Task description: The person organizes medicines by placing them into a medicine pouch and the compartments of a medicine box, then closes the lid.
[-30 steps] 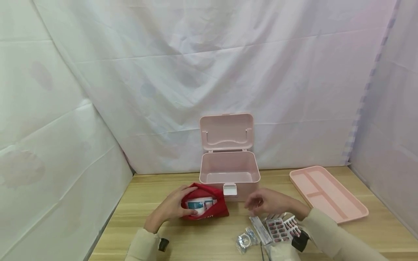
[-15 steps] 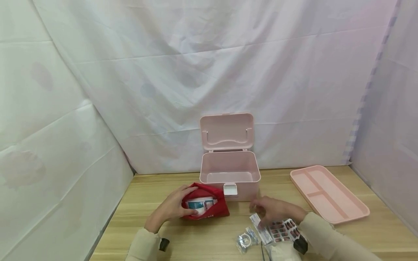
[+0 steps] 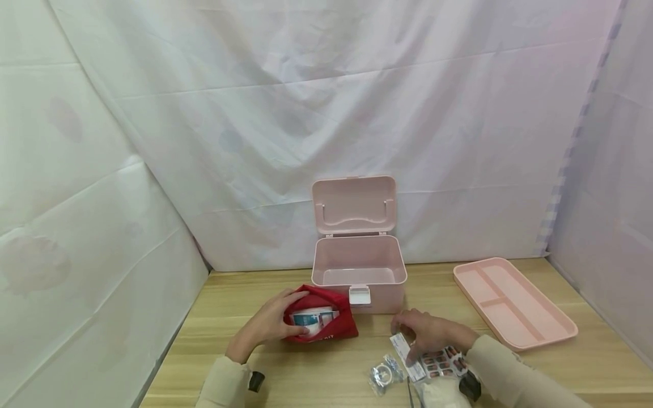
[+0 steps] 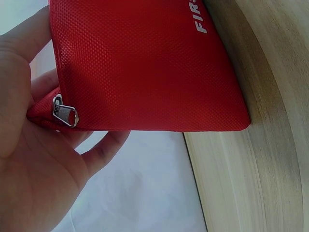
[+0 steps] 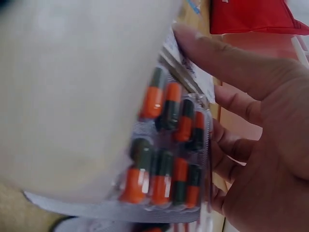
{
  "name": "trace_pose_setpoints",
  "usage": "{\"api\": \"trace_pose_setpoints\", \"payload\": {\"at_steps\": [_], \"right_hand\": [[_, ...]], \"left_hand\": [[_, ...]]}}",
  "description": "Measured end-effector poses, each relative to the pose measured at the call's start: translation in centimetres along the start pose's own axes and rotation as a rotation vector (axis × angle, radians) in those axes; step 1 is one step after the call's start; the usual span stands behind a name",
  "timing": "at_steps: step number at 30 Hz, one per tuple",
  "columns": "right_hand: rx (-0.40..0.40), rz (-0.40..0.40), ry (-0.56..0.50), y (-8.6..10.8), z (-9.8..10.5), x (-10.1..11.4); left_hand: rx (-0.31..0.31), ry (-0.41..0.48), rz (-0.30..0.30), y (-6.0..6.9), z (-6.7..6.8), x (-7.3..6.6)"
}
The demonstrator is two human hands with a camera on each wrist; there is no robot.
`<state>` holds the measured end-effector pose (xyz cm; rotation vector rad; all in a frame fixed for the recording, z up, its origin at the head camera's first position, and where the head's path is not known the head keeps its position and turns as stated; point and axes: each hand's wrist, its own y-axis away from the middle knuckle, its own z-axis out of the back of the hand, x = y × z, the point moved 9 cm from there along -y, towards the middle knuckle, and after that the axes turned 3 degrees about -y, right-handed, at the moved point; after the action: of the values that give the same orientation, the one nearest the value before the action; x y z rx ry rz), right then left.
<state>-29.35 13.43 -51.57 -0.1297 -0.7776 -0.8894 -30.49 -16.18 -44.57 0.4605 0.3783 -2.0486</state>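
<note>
My left hand (image 3: 270,320) grips the left end of a red first aid pouch (image 3: 348,326), thumb at the near edge of its mouth and fingers on the far side. White and teal packets (image 3: 308,321) show inside. In the left wrist view, the pouch's metal zipper pull (image 4: 65,113) lies by the palm. My right hand (image 3: 428,331) is low over a narrow white printed packet (image 3: 403,348), its thumb touching it and its fingers loosely curved beyond. Blister packs of orange and dark green capsules (image 5: 163,186) lie beside that hand, partly under it in the head view.
Behind the pouch stands a pink box (image 3: 382,297) with its lid (image 3: 354,204) raised. A divided pink tray (image 3: 525,306) lies at the right. Nearer are a clear-wrapped white ring (image 3: 382,375), a pale soft bundle (image 3: 445,394) and a thin dark tool (image 3: 410,394).
My right hand has come down and slightly right, from beside the box's front to the printed packet and blister packs. The left hand and pouch have stayed put.
</note>
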Motion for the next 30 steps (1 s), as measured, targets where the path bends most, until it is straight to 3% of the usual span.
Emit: {"api": "trace_pose_setpoints", "payload": {"at_steps": [11, 17, 25, 30], "right_hand": [[-0.048, 0.011, -0.051, -0.2, 0.1, -0.4], [-0.084, 0.035, -0.144, -0.7, 0.4, -0.3], [-0.101, 0.058, -0.263, -0.8, 0.5, 0.0], [-0.143, 0.08, -0.253, -0.6, 1.0, 0.4]], "left_hand": [[-0.004, -0.005, -0.005, 0.1, 0.1, -0.1], [-0.02, -0.009, -0.041, 0.1, 0.2, -0.5], [-0.016, -0.003, -0.026, 0.1, 0.2, -0.4], [-0.016, 0.002, -0.021, 0.1, 0.1, -0.4]]}}
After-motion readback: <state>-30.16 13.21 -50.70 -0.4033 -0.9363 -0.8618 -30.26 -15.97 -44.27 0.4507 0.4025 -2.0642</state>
